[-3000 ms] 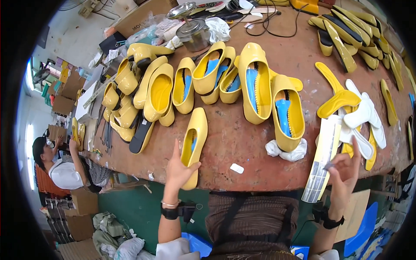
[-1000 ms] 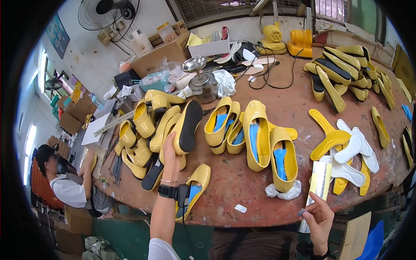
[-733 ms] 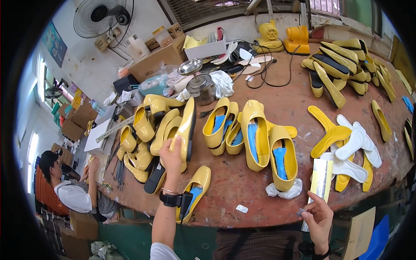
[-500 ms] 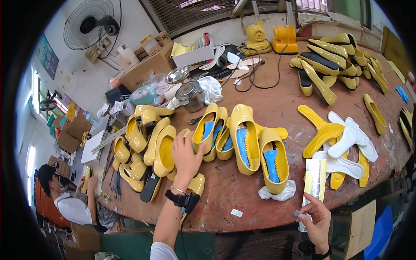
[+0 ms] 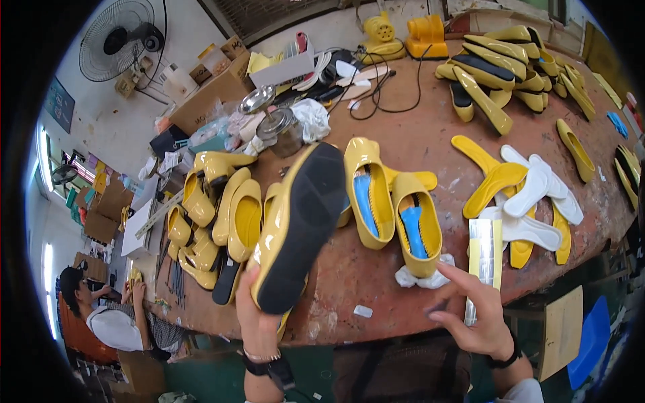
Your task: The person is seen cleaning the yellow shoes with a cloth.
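My left hand point(image 5: 254, 312) is closed round the heel end of a glossy yellow shoe point(image 5: 274, 225), lifted over the table with its black sole point(image 5: 306, 228) turned to me. My right hand point(image 5: 480, 312) is at the table's front edge, thumb and forefinger curled at a small dark grey piece point(image 5: 437, 309), blurred. Beside its fingers lies a yellow-and-silver strip point(image 5: 485, 252). Between the hands, two yellow shoes with blue insides point(image 5: 368, 201) stand open side up, the nearer one point(image 5: 418, 228) against crumpled white paper point(image 5: 406, 277).
Several yellow shoes point(image 5: 245, 225) crowd the left. White and yellow insoles point(image 5: 531, 201) overlap at right, with a shoe pile point(image 5: 494, 70) behind. A metal pot point(image 5: 279, 127), cables point(image 5: 403, 111) and yellow blowers point(image 5: 427, 37) stand farther back. Another person point(image 5: 111, 319) works at far left.
My left hand has taken a shoe from the row and raised it, sole toward me. The right hand has moved slightly up and left with the grey piece. The view has shifted a little.
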### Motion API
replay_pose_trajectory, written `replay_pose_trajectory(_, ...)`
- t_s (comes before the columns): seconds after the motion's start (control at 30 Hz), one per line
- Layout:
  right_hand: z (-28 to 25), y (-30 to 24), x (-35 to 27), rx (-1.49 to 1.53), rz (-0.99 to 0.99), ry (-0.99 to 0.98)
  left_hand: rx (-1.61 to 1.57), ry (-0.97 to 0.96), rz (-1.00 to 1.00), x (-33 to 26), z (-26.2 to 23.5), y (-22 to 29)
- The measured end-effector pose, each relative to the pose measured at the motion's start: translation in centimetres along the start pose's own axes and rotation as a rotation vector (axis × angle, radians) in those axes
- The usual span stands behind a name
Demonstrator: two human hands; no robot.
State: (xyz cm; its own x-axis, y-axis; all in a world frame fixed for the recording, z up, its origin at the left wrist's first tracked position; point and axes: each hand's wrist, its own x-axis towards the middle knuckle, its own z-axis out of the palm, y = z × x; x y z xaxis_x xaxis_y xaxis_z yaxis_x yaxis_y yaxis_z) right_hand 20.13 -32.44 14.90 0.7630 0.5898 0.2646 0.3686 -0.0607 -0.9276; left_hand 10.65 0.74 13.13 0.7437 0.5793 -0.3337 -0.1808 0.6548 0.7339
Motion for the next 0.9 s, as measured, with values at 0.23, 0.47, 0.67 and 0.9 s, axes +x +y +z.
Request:
replay_pose_trajectory(0.23, 4.3, -0.8, 4.6, -0.140, -0.424, -0.159, 0.089, -0.128, -0.105, -7.0, -1.3, -3.9)
replay_pose_trajectory(0.47, 5.6, -0.7, 2.2, -0.409, -0.453, -0.232, 0.174, -0.204, -0.200, -9.9, -3.8, -4.6)
replay_pose_trajectory(0.67, 6.0, 0.2, -0.2, -0.552, 0.009, -0.079, 0.382, -0.358, -0.319, -10.9, -4.9, -4.0)
replay_pose_trajectory(0.9, 2.5, 5.0, -2.0, -0.436, 0.320, 0.330, 0.975, -0.461, 0.552, -8.3, -6.2, -1.1)
